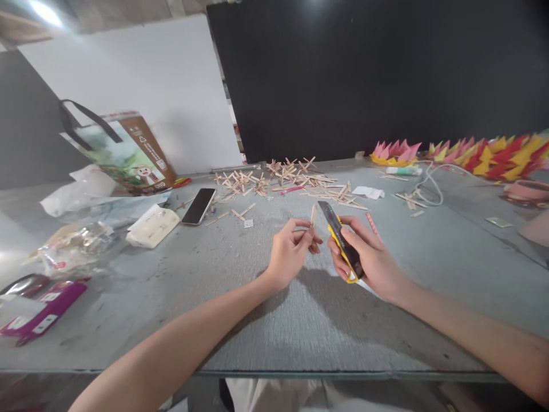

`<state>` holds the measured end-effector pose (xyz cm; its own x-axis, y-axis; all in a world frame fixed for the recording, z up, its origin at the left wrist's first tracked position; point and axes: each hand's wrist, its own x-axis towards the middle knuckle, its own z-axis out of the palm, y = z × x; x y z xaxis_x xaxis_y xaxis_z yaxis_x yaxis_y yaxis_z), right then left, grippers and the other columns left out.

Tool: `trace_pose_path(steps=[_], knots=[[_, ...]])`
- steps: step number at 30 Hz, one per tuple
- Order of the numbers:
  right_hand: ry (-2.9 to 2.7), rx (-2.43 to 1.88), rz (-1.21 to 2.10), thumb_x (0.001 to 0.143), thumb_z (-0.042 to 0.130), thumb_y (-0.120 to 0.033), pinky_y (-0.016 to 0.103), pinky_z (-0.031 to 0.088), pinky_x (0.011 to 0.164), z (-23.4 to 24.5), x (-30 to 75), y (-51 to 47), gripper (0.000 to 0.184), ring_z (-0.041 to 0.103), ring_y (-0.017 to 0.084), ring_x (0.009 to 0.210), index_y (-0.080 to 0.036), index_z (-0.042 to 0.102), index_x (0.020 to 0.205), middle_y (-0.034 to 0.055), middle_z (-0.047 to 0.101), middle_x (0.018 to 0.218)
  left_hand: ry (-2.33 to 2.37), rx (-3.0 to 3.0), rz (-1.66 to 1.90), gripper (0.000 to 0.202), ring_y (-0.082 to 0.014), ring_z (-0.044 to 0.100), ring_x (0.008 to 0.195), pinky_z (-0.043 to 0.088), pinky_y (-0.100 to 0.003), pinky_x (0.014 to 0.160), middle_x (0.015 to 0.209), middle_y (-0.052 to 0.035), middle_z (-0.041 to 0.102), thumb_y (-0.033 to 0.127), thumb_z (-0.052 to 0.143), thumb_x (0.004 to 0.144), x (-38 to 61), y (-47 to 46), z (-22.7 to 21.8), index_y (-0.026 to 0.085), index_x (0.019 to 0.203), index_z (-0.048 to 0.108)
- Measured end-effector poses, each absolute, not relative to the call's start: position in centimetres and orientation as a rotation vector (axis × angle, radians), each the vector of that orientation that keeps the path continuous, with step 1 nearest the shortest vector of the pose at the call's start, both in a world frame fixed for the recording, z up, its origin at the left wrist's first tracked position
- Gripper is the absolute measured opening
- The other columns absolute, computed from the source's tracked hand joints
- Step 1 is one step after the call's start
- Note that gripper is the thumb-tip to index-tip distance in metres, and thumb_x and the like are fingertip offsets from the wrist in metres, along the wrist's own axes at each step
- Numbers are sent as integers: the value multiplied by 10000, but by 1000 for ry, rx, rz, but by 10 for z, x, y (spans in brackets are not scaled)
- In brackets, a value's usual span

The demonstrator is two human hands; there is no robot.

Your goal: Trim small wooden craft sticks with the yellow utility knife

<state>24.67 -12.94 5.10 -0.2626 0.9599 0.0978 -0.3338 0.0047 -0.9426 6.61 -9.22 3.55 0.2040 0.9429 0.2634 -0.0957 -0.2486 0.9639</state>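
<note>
Between the thumb and fingers of my left hand (291,249) a short wooden craft stick (314,215) is pinched, its end pointing up and away from me. My right hand (369,252) is wrapped round a yellow and black utility knife (346,243). The knife's dark blade (326,210) leans up and left, close to the stick; I cannot tell if they touch. Both hands are held above the grey table (274,337). Just beyond my right hand lies a red and white patterned strip (372,223), partly hidden.
Loose and crossed wooden sticks (291,174) are heaped at the back. To the left are a phone (199,206), a tissue pack (153,225), a shopping bag (128,151) and a purple pouch (55,309). Folded paper petals (506,157), a glue stick (404,171) and a white cable (440,189) lie at right.
</note>
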Motion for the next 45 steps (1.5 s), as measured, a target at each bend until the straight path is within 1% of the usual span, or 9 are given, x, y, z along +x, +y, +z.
trace_pose_path(steps=[7, 10, 15, 23, 28, 32, 38, 42, 45], knots=[[-1390, -985, 1261, 986, 663, -537, 244, 386, 465, 49, 251, -124, 302, 422, 91, 478, -260, 589, 1081, -80, 490, 682, 800, 1346, 1214, 256, -138, 669, 616, 548, -299, 674, 773, -36, 753, 375, 685, 943, 66, -91, 34, 180, 1045, 554], [-1505, -1118, 1004, 967, 690, -516, 254, 363, 487, 47, 253, -122, 300, 438, 105, 478, -248, 623, 1085, -85, 471, 619, 777, 1358, 1176, 249, -137, 669, 616, 543, -294, 666, 763, -37, 744, 380, 693, 943, 67, -92, 33, 178, 1013, 566], [-1617, -1214, 608, 932, 726, -452, 268, 419, 583, 41, 258, -119, 243, 510, 135, 590, -222, 694, 1005, -38, 574, 686, 756, 1424, 1098, 258, -127, 660, 618, 540, -280, 650, 771, -33, 736, 412, 685, 959, 68, -96, 31, 178, 1011, 590], [-1682, -1231, 514, 952, 700, -435, 272, 477, 633, 37, 259, -119, 216, 649, 179, 711, -233, 731, 1024, 15, 743, 840, 772, 1526, 1046, 188, -120, 668, 649, 555, -276, 679, 800, -34, 740, 355, 641, 991, 68, -101, 29, 179, 1045, 606], [-1750, -1256, 418, 976, 666, -425, 273, 490, 653, 38, 259, -119, 208, 654, 176, 693, -230, 729, 1010, 10, 740, 801, 759, 1573, 1035, 165, -124, 673, 677, 564, -283, 699, 824, -40, 743, 327, 613, 1001, 67, -101, 27, 178, 1073, 605], [-1819, -1264, 376, 1002, 623, -397, 277, 504, 670, 37, 259, -117, 193, 663, 176, 675, -221, 698, 1025, 11, 727, 780, 784, 1590, 1035, 109, -120, 677, 673, 564, -279, 707, 814, -22, 741, 238, 610, 969, 67, -100, 25, 188, 1065, 591], [-1877, -1282, 433, 1025, 595, -419, 272, 489, 641, 37, 261, -114, 208, 642, 170, 646, -219, 654, 1029, -1, 703, 754, 863, 1594, 992, 124, -127, 686, 675, 565, -287, 728, 803, -25, 760, 174, 622, 915, 68, -103, 29, 183, 1036, 600], [-1909, -1268, 521, 1031, 580, -417, 275, 477, 655, 40, 259, -116, 209, 647, 170, 678, -221, 643, 997, 5, 716, 788, 868, 1523, 1070, 104, -131, 679, 646, 559, -285, 687, 769, -24, 749, 242, 648, 927, 69, -104, 32, 184, 988, 587], [-1908, -1270, 570, 1031, 577, -469, 282, 450, 630, 41, 257, -119, 265, 614, 169, 662, -220, 647, 974, 0, 687, 767, 872, 1475, 1153, 211, -136, 671, 618, 548, -290, 665, 734, -24, 739, 358, 678, 947, 68, -100, 34, 192, 971, 550]])
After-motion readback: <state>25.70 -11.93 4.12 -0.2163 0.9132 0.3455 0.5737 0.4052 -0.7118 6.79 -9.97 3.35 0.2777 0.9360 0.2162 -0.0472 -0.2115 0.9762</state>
